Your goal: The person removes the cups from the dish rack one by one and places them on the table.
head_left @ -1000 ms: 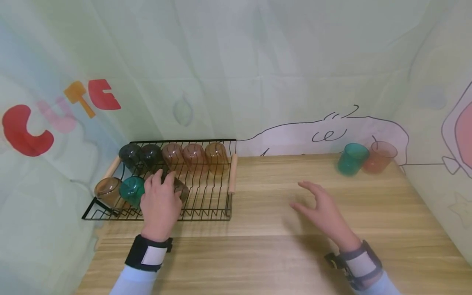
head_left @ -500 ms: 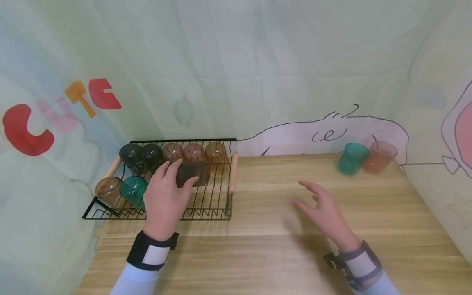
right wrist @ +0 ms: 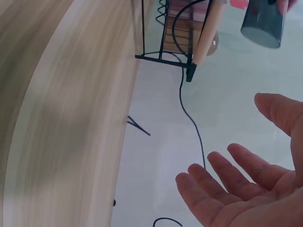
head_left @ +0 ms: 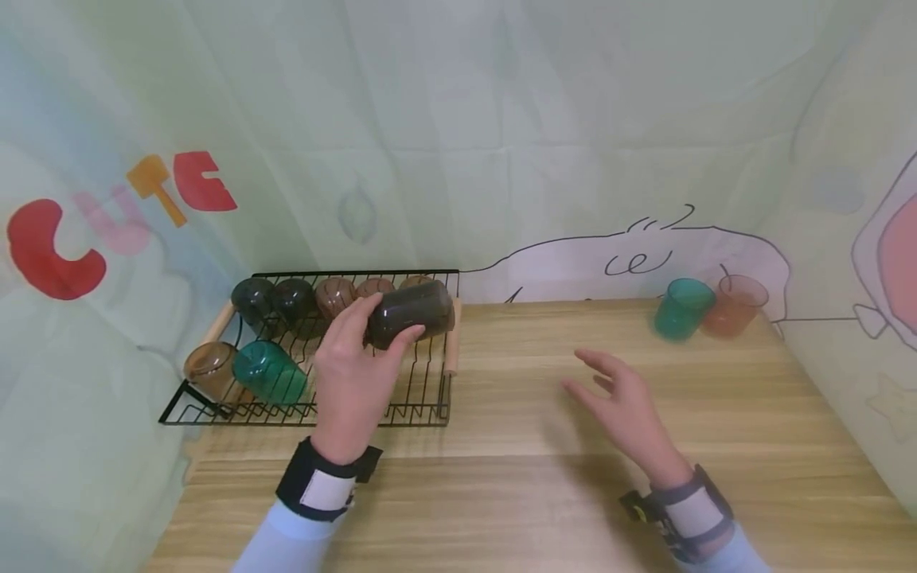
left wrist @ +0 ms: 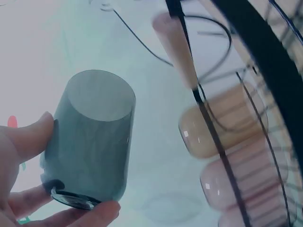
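Observation:
My left hand [head_left: 358, 370] grips a dark grey see-through glass [head_left: 411, 312] between thumb and fingers, tilted almost onto its side above the right part of the black wire rack [head_left: 401, 415]. In the left wrist view the same glass [left wrist: 92, 142] shows its wide mouth facing away from the palm. A green glass [head_left: 268, 372] leans in the rack's front row, beside an amber one [head_left: 211, 370]. Over the table to the right, my right hand [head_left: 626, 414] holds nothing, its thumb spread from loosely bent fingers. The right wrist view shows that palm [right wrist: 251, 189] bare.
Upturned glasses line the rack's back row: two dark ones [head_left: 274, 306], two pinkish ones [head_left: 335, 297] and an amber one behind the held glass. A green glass [head_left: 684, 309] and a red-orange glass [head_left: 735, 306] stand at the table's [head_left: 530, 493] back right, near the curtain [head_left: 573, 119].
My left hand has lifted the dark grey glass out of the rack's front row and carried it up and to the right, turning it sideways. My right hand has barely moved.

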Demonstrator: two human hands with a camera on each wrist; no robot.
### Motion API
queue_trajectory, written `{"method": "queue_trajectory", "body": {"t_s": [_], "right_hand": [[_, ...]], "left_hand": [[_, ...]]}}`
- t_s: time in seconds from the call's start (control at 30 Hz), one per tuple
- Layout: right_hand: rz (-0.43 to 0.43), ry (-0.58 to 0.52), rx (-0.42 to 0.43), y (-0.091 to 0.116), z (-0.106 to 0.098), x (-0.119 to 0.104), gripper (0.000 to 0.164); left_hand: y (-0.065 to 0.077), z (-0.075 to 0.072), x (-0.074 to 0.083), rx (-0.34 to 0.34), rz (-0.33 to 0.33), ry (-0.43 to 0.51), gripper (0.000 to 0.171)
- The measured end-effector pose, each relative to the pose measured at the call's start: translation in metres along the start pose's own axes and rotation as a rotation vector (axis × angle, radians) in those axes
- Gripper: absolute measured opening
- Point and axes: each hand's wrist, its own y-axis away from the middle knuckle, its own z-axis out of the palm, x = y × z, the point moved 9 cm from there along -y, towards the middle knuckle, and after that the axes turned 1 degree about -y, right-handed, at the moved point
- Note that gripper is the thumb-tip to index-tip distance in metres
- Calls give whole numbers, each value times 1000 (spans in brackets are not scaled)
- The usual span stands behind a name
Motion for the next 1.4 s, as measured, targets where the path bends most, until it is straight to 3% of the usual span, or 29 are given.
{"method": "queue_trajectory", "body": {"t_s": [0.27, 0.4, 0.63, 0.83, 1.13, 1.4], "right_hand": [[24, -97, 4, 1, 5, -13, 62], [22, -105, -14, 2, 13, -19, 61], [-14, -154, -31, 2, 25, -33, 56], [23, -181, -76, 1, 36, -43, 56], [63, -171, -87, 1, 40, -42, 59], [43, -224, -55, -1, 37, -40, 56]], "left_hand": [[7, 21, 11, -75, -93, 185, 63], [12, 30, 16, -101, -132, 224, 63], [18, 47, 28, -144, -157, 298, 61], [24, 61, 38, -175, -169, 384, 61], [33, 72, 48, -204, -161, 362, 63], [40, 80, 50, -283, -214, 391, 66]]}}
